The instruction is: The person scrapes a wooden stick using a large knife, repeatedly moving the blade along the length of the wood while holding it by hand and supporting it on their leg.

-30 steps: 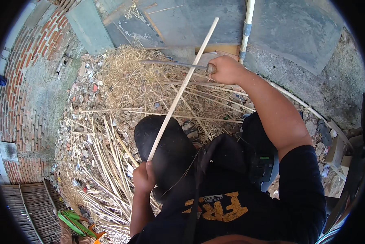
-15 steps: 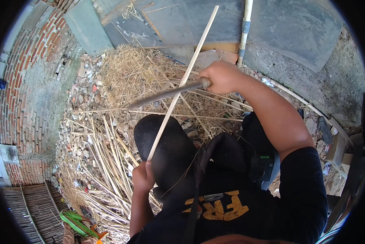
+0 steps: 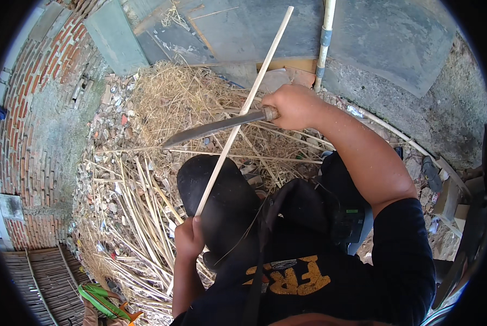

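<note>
My left hand point(image 3: 189, 238) is closed round the lower end of a long pale bamboo strip point(image 3: 228, 145), which slants up and away to the right. The strip passes over my dark-clothed knee. My right hand point(image 3: 292, 106) grips the handle of a machete point(image 3: 211, 127). Its long dark blade points left and crosses the strip about midway along, seemingly touching it. The handle is mostly hidden inside my fist.
Many split bamboo strips point(image 3: 140, 217) lie on the rubble at my left. A heap of thin shavings point(image 3: 173, 103) lies ahead. Beyond stand grey panels point(image 3: 254, 30) and a white pipe point(image 3: 324, 49). A brick wall point(image 3: 37, 125) rises at the left.
The machete blade has turned slightly so more of its flat side shows, and my right hand has shifted a little left. The strip and my left hand stay nearly in place.
</note>
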Tool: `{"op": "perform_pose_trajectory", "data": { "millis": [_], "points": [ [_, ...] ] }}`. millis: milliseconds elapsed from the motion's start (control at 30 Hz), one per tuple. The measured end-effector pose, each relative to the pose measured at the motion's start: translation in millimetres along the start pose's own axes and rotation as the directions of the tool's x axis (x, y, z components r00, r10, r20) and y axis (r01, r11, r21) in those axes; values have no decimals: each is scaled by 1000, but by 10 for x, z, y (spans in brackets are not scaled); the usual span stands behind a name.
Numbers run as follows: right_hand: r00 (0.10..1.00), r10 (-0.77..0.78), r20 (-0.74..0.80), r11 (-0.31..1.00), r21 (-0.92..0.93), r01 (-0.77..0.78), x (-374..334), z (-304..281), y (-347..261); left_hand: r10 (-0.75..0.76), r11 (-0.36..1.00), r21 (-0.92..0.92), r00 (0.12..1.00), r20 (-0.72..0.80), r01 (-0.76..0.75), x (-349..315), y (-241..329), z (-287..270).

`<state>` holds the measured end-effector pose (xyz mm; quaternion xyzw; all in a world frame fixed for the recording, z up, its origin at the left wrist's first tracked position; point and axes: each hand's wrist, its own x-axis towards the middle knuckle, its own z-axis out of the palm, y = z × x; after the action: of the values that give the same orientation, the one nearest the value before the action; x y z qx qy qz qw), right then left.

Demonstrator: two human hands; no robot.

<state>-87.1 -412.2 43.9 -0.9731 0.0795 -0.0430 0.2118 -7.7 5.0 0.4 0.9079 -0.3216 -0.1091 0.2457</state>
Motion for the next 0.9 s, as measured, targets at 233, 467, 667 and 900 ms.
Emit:
{"op": "perform_pose_trajectory", "data": {
  "millis": [233, 467, 667, 900],
  "points": [
    [983, 146, -114, 988, 65, -139, 186, 293, 633, -23, 999, 41, 999, -28, 24, 10, 65, -2],
    [979, 112, -172, 993, 65, -102, 119, 115, 431, -30, 999, 21, 1000, -10, 30, -1, -22, 15],
    [996, 59, -74, 998, 41, -56, 56, 32, 316, -10, 1000, -3, 1000, -18, 10, 12, 17, 8],
    [999, 30, -35, 999, 14, -29, 72, 52, 384, -22, 1000, -1, 1000, 4, 22, 22, 60, -20]
  ]
}}
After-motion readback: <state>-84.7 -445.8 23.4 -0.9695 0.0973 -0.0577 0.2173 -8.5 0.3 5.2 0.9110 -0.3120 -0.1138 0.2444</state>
